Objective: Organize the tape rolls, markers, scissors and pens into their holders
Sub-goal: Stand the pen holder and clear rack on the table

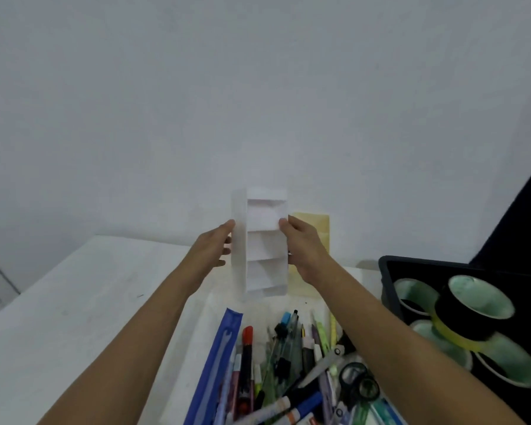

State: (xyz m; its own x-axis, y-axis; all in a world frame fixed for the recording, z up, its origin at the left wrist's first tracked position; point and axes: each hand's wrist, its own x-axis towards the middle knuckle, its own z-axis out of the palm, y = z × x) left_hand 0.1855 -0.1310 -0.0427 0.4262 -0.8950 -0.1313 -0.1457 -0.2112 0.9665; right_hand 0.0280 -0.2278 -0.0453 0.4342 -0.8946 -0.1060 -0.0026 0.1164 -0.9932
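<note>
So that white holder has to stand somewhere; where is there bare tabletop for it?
Bare table lies left of the left hand, out to the blue pouch. Crowded: the pile of pens in front, the tape tray at right, the yellow holder behind.

Bare forearms, no sleeves; ring (289, 254) on right hand (304, 246) finger

White tiered holder (262, 240) upright nr wall, L hand (216, 243) & R hand (304, 243) gripping its sides, yellow holder (314, 228) just behind R hand, pens/markers pile (276, 363) w/ scissors (350, 375) below, tape rolls (469, 305) in black tray (387, 271) at right
</note>
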